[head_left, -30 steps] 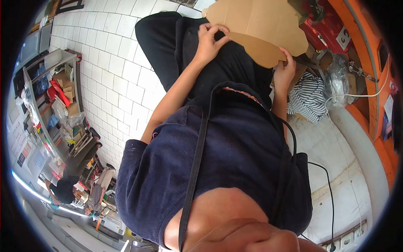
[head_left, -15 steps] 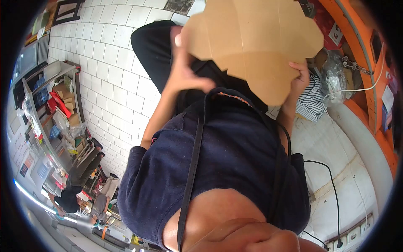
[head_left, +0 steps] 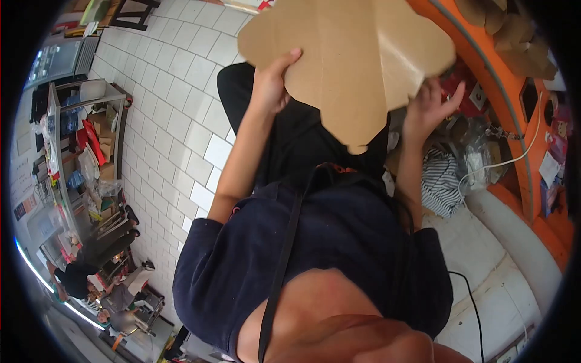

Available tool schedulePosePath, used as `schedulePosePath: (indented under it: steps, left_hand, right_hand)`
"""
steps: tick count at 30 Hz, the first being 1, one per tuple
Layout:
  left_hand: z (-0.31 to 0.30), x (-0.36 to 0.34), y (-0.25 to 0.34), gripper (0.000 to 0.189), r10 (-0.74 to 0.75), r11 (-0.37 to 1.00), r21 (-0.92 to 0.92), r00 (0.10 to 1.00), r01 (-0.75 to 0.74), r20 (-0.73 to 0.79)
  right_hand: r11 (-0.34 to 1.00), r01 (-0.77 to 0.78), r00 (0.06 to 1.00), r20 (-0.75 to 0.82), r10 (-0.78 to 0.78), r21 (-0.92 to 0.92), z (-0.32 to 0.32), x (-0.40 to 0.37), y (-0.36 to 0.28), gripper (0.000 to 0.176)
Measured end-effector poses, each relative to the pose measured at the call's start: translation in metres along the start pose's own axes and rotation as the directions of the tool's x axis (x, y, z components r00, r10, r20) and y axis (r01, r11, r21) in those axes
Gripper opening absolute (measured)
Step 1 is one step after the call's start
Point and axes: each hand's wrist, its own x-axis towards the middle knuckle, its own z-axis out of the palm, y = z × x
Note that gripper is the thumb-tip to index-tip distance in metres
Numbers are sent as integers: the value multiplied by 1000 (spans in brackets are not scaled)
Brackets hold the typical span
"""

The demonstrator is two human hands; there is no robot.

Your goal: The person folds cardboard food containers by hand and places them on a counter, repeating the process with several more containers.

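Observation:
A brown cardboard sheet [head_left: 348, 66] with curved lobes and fold lines is above my lap, its upper part cut off by the frame. My left hand [head_left: 273, 85] grips its left side, thumb lying on the top face and the other fingers partly hidden underneath. At the lower right edge is my right hand [head_left: 426, 110], thumb spread away and fingers loosely bent close to the cardboard. Whether those fingertips touch the edge cannot be made out. The sheet's narrow lower lobe points towards my chest.
An orange frame [head_left: 505, 91] curves along the right, near clear plastic bags [head_left: 478, 154] and a striped cloth [head_left: 440, 181]. A white cable [head_left: 502, 163] crosses there. Cluttered shelves [head_left: 75, 163] stand at the left over a tiled floor [head_left: 166, 115]. People [head_left: 75, 279] are at the lower left.
My left hand has moved up and closed on the cardboard's left side. My right hand has let go and spread its thumb. The cardboard has turned and shifted slightly left.

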Motion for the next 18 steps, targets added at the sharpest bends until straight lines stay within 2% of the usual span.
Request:
schedulePosePath:
  steps: [1,2,3,4,5,7,8,10,11,13,17,18]
  left_hand:
    - [10,-7,1,37,49,996,-72,998,-52,-33]
    - [16,-16,1,38,88,985,-139,993,-97,-75]
    - [17,-23,1,38,92,985,-141,993,-102,-77]
    - [18,-28,0,39,120,981,-141,989,-131,-87]
    - [18,-34,-2,40,143,978,-141,985,-155,-96]
    - [17,-46,-1,40,134,983,-108,983,-148,-123]
    - [16,-50,2,41,139,986,-72,979,-151,-149]
    - [15,-59,7,43,134,987,-70,981,-145,-139]
    - [15,-63,9,44,148,986,-50,977,-157,-152]
    - [13,-70,10,45,167,984,-32,971,-175,-173]
    - [9,-78,8,43,185,981,-21,965,-192,-184]
    - [10,-79,6,42,189,979,-35,962,-199,-198]
  right_hand:
    - [995,84,996,10,-83,-60,6,-11,0,82]
    - [994,91,996,18,-90,-56,2,-17,4,82]
    - [932,238,966,170,-197,-275,-1,-23,7,71]
    - [799,392,908,333,-256,-455,-4,-27,9,60]
    - [799,388,909,332,-251,-459,-1,-26,4,60]
    - [759,400,914,279,-293,-514,9,-14,-16,40]
    - [757,400,915,279,-293,-517,8,-8,-19,40]
    - [664,513,843,464,-271,-544,4,2,-23,39]
    - [664,515,841,468,-271,-542,2,4,-23,39]
    - [596,594,778,573,-257,-540,2,9,-22,40]
    - [634,633,723,632,-280,-443,11,7,-22,38]
    - [804,463,831,499,-247,-372,16,4,-18,46]
